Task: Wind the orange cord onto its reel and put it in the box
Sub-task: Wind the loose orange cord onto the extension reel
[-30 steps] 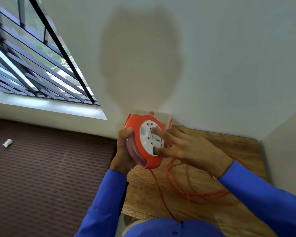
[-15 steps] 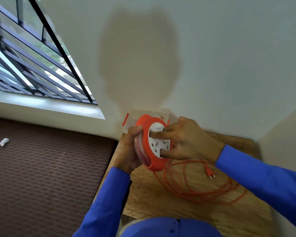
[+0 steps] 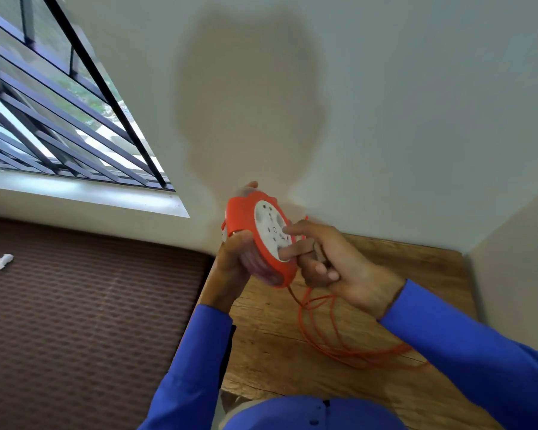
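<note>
An orange cord reel (image 3: 246, 217) with a white socket face is held up above the wooden table (image 3: 267, 342). My left hand (image 3: 230, 259) grips the reel from its left side and behind. My right hand (image 3: 330, 268) has two fingers pressed on the white face, the other fingers curled. Loose orange cord (image 3: 333, 339) hangs from the reel's bottom and lies in loops on the table. The plug is hidden. The box is mostly hidden behind the reel.
A pale wall stands just behind the table, with a side wall (image 3: 516, 259) on the right. Left of the table is a brown patterned floor (image 3: 84, 305) with a white scrap (image 3: 3, 261). A barred window (image 3: 44, 119) is at upper left.
The reel's white face has turned under my right fingers and the reel sits a little higher. The cord loops have shrunk, and the plug seen earlier on the table is out of sight.
</note>
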The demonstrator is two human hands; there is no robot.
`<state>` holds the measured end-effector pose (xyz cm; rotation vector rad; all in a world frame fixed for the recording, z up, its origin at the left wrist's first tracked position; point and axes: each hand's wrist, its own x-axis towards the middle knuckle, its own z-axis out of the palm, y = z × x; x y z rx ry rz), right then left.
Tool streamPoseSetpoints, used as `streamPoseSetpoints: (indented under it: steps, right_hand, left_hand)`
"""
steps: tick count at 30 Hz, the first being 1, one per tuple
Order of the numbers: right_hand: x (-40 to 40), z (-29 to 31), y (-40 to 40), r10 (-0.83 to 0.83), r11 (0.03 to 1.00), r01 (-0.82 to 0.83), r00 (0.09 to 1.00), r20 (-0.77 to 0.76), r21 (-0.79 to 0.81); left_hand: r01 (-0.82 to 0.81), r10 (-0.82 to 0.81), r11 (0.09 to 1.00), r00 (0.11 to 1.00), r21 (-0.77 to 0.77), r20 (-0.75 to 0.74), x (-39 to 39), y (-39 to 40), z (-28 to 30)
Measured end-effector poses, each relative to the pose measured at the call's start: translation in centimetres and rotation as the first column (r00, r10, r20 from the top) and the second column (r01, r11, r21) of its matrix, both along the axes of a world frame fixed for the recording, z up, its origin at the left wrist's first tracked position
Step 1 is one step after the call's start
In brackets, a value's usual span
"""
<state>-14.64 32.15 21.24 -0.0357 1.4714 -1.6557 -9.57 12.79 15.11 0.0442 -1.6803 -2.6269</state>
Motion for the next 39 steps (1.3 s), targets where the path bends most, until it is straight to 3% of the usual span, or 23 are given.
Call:
streamPoseSetpoints:
  steps: [2,4,5,6,7,8,9,10,13,16,18,19,21,23,25,27,29,32,34,35,37,39]
  right_hand:
    - [0.9,0.7,0.0,0.082,0.985,-0.091,0.994,-0.068,-0.144]
    - [1.5,1.2,0.0,0.111,0.987,-0.147,0.92,-0.375,-0.067]
    - [1.5,1.2,0.1,0.122,0.99,-0.142,0.784,-0.609,0.016]
    - [1.4,1.1,0.3,0.159,0.987,-0.101,0.544,-0.824,0.124]
    - [1.2,0.9,0.5,0.232,0.972,-0.034,0.256,-0.938,0.231]
    - [1.0,0.7,0.7,0.325,0.945,0.028,-0.004,-0.946,0.325]
    - [0.7,0.5,0.8,0.426,0.905,0.071,-0.183,-0.886,0.421]
    - [0.4,0.3,0.8,0.529,0.846,0.1,-0.27,-0.804,0.523]
    - [-0.6,-0.4,0.9,0.71,0.692,0.147,-0.313,-0.631,0.706]
    - [-1.2,-0.8,1.1,0.689,0.706,0.172,-0.392,-0.61,0.687]
    - [-1.5,-1.1,1.3,0.594,0.802,0.188,-0.34,-0.729,0.566]
    - [-1.6,-1.3,1.3,0.531,0.847,0.192,-0.26,-0.806,0.496]
    - [-1.5,-1.6,1.1,0.415,0.895,0.174,0.011,-0.91,0.41]
    - [-1.4,-1.9,0.7,0.299,0.925,0.153,0.273,-0.914,0.348]
    - [-1.3,-1.9,0.0,0.176,0.94,0.187,0.45,-0.876,0.285]
    - [-1.2,-2.0,-0.6,0.088,0.931,0.256,0.537,-0.839,0.262]
    - [-1.0,-1.7,-1.1,0.049,0.91,0.284,0.647,-0.76,0.301]
    - [-0.7,-1.3,-1.1,0.001,0.922,0.139,0.932,-0.362,0.361]
    - [0.0,-0.9,-1.1,-0.07,0.975,0.082,0.995,-0.065,0.207]
    - [0.3,-0.8,-1.1,-0.101,0.99,0.099,0.995,0.012,0.1]
    - [1.0,-0.1,-1.3,-0.125,0.989,0.125,0.992,0.002,-0.073]
    - [1.1,0.8,-1.3,-0.109,0.985,0.091,0.987,-0.117,-0.146]
  left_hand:
    - [0.009,-0.008,1.0,0.999,-0.013,0.041,-0.4,-0.2,0.5]
    - [0.044,-0.045,0.999,0.998,0.03,0.046,-0.4,0.1,0.7]
    - [0.058,-0.06,0.997,0.997,0.05,0.037,-0.3,0.2,0.5]
    - [0.068,-0.07,0.996,0.997,0.065,0.034,-0.3,0.3,0.3]
    - [0.068,-0.071,0.995,0.997,0.078,0.038,-0.2,0.4,0.2]
    - [0.067,-0.071,0.993,0.997,0.096,0.04,-0.1,0.5,0.2]
    - [0.077,-0.083,0.989,0.996,0.128,0.042,0.0,0.6,0.1]
    - [0.088,-0.098,0.982,0.994,0.166,0.05,0.1,0.8,0.0]
    - [0.107,-0.127,0.976,0.988,0.192,0.093,0.3,0.9,-0.2]
    - [0.136,-0.158,0.975,0.981,0.176,0.114,0.4,1.0,-0.2]
    - [0.16,-0.184,0.969,0.976,0.19,0.114,0.7,1.4,0.3]
    - [0.151,-0.174,0.972,0.978,0.18,0.119,0.8,1.6,0.4]
    - [0.131,-0.147,0.981,0.983,0.146,0.107,0.9,1.9,0.7]
    - [0.112,-0.123,0.988,0.987,0.108,0.1,0.8,2.2,0.9]
    - [0.094,-0.099,0.994,0.991,0.065,0.087,0.8,2.4,1.1]
    - [0.087,-0.089,0.995,0.995,0.048,0.04,1.0,2.3,0.6]
    - [0.05,-0.05,0.996,0.999,-0.069,-0.003,0.8,2.1,0.1]
    - [-0.027,0.0,0.97,0.994,-0.24,-0.112,0.3,1.4,-0.3]
    - [-0.05,0.02,0.97,0.991,-0.236,-0.129,0.4,1.0,-0.3]
    - [-0.033,0.003,0.969,0.992,-0.246,-0.124,0.4,0.9,-0.2]
    - [0.055,-0.094,0.957,0.988,-0.285,-0.125,0.2,1.1,0.2]
    - [0.125,-0.162,0.957,0.979,-0.264,-0.123,-0.1,1.7,0.6]
